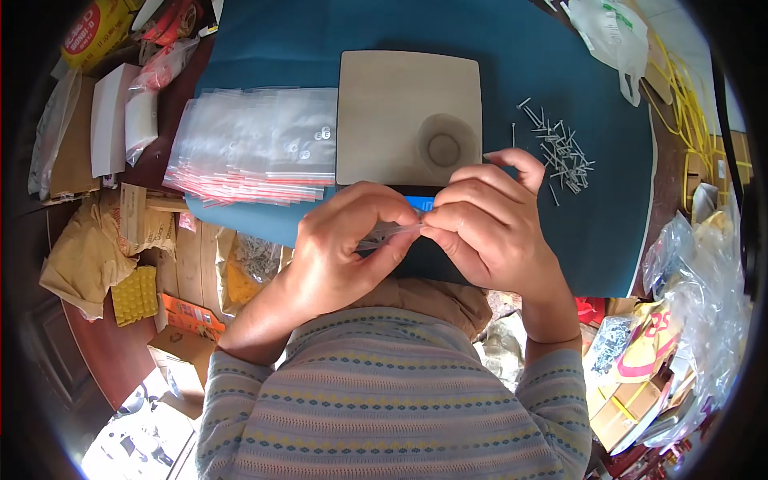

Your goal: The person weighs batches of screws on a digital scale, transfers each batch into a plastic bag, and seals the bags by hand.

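My left hand point(340, 244) and my right hand point(492, 224) meet in front of the kitchen scale, thumbs and fingers pinched on a small clear plastic bag point(384, 234). Most of the bag is hidden by the fingers. Just behind them is the flat scale point(392, 96), its blue display point(419, 203) partly covered. A round, see-through cup point(446, 128) stands on its plate at the lower right. Left of the scale, a stack of clear zip bags point(248, 136) with red strips lies fanned out. To the right lies a loose pile of screws point(564, 152).
A dark blue cloth point(272, 40) covers the table. White plastic bag point(612, 36) lies at its far right corner. Boxes and wrapped packets point(142, 120) crowd the left side. Clear plastic wrapping point(704, 296) and yellow straps point(688, 104) are on the right.
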Action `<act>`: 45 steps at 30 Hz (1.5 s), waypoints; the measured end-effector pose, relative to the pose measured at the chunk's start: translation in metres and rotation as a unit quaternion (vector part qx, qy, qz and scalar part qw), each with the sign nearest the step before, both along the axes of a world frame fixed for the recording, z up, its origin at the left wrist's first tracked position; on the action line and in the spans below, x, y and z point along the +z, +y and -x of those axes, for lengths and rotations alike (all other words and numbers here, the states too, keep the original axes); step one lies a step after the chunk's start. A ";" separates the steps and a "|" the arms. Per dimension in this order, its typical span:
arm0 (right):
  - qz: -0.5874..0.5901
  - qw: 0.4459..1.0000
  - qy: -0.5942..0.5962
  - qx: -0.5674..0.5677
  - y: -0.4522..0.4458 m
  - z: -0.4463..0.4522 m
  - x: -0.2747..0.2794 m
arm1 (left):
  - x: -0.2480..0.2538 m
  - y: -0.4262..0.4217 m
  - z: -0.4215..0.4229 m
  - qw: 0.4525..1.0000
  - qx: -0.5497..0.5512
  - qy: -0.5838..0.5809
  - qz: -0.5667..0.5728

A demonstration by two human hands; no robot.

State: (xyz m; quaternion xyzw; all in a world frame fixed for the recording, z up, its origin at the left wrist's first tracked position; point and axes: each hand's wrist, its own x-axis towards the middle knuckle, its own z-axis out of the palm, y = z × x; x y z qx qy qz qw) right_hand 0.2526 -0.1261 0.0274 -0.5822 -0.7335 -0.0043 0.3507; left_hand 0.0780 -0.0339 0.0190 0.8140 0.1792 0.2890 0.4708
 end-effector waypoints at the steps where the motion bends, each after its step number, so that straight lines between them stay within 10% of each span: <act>1: -0.001 1.000 0.006 0.000 0.000 0.001 -0.001 | 0.003 0.000 0.001 1.000 -0.007 0.010 0.011; 16: 0.015 0.991 0.107 0.078 -0.022 -0.012 -0.011 | 0.010 0.013 0.044 0.960 -0.079 0.008 0.269; 23: 0.118 0.944 -0.070 -0.299 -0.086 -0.098 -0.070 | 0.013 0.057 0.139 0.941 -0.037 0.087 0.324; 32: 0.121 0.959 0.031 -0.255 -0.071 -0.147 -0.095 | -0.081 0.084 0.222 0.833 0.045 0.542 0.106; 38: 0.046 0.988 -0.085 -0.121 -0.014 -0.155 -0.083 | -0.145 0.076 0.252 0.795 0.116 0.589 0.083; 45: -0.033 0.979 -0.102 -0.174 0.001 -0.155 -0.094 | -0.106 0.067 0.216 0.864 0.110 0.490 0.039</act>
